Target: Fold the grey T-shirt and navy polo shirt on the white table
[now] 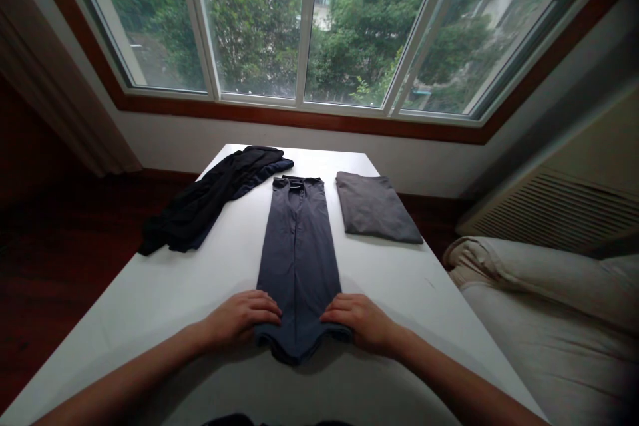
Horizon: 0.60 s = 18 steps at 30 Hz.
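Observation:
A dark blue-grey garment (299, 246) lies lengthwise on the white table in a long, narrow shape. Its far end shows a small label and a few buttons, and a line runs down its middle. My left hand (244, 316) grips its near left corner, fingers curled over the top of the cloth. At the near right corner, my right hand (357, 319) holds the cloth the same way. Between the two hands the near edge is slightly raised and sags in the middle. Both thumbs are mostly hidden.
Dark clothes (214, 193) are heaped along the left side of the white table (389, 286), hanging over its edge. A folded grey cloth (374, 206) lies flat at the right. Beige bedding or cushions (554, 326) stand beside the table, and a window fills the far wall.

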Each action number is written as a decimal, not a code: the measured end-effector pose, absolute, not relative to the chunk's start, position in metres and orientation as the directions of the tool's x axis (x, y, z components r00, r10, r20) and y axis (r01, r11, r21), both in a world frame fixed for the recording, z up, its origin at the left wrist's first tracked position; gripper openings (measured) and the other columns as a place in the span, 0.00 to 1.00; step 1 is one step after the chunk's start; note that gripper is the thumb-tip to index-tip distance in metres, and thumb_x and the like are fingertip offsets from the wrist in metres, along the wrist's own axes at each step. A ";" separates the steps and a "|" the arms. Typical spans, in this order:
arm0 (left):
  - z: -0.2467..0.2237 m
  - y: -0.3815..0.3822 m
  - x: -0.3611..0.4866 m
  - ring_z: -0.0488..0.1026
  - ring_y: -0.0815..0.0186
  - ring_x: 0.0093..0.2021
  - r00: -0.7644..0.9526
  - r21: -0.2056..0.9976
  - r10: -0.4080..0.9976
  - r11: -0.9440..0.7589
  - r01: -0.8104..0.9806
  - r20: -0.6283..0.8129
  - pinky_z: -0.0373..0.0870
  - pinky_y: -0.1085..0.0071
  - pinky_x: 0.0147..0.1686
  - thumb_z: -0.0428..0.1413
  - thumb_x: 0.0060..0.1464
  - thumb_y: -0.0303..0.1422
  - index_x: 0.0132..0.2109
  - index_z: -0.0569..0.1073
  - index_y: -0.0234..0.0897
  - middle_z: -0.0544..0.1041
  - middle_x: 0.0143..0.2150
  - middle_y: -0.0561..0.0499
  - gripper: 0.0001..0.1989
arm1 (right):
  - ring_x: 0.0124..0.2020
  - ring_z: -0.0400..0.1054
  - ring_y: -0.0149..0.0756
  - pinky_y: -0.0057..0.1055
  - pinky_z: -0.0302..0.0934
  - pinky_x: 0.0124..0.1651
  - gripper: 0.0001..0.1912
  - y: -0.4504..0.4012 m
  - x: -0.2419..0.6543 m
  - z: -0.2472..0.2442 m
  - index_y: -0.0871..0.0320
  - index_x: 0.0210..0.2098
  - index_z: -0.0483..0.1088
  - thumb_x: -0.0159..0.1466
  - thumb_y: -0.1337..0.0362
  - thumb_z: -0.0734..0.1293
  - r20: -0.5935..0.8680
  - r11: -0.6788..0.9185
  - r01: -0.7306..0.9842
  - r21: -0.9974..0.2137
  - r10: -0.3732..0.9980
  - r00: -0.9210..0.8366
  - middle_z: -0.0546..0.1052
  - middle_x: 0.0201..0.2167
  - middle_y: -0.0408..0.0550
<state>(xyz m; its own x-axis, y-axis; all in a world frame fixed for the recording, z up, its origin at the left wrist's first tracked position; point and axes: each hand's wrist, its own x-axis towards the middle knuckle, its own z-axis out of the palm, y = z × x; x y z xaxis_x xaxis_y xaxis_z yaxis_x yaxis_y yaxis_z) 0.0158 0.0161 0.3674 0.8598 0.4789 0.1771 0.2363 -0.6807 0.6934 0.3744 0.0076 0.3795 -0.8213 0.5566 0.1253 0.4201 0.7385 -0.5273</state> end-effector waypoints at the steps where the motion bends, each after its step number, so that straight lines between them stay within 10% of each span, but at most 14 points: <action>1: 0.379 0.015 0.015 0.75 0.58 0.59 0.870 0.729 0.472 -0.645 0.230 0.143 0.67 0.59 0.64 0.48 0.69 0.34 0.60 0.76 0.47 0.79 0.58 0.49 0.18 | 0.44 0.74 0.36 0.30 0.66 0.49 0.15 0.005 0.374 0.385 0.55 0.50 0.78 0.68 0.68 0.63 0.080 0.703 0.435 -0.562 0.570 -0.818 0.80 0.43 0.50; 12: 0.478 0.010 0.029 0.80 0.57 0.46 0.992 0.978 0.117 -0.194 0.072 -0.050 0.76 0.67 0.47 0.49 0.70 0.42 0.51 0.81 0.39 0.83 0.48 0.42 0.19 | 0.39 0.76 0.32 0.22 0.66 0.42 0.13 -0.012 0.372 0.478 0.57 0.50 0.80 0.70 0.60 0.68 -0.246 0.273 0.320 -0.907 0.273 -0.930 0.82 0.41 0.49; 18: 0.471 0.061 0.016 0.74 0.60 0.37 0.872 0.972 0.478 -0.136 0.191 -0.105 0.74 0.66 0.41 0.53 0.66 0.54 0.39 0.80 0.34 0.79 0.37 0.46 0.26 | 0.31 0.69 0.30 0.24 0.63 0.37 0.14 0.047 0.391 0.509 0.60 0.40 0.80 0.70 0.56 0.69 -0.172 0.325 0.395 -0.859 0.543 -0.822 0.76 0.29 0.45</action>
<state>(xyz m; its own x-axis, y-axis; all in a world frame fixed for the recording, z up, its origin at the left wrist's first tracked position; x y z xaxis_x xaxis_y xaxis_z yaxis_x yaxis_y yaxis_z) 0.0157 0.0609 0.4715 0.8719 0.4784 -0.1048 0.1913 -0.1357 0.9721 0.3909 0.0467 0.5095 -0.8216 0.5435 -0.1720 0.3950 0.3253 -0.8592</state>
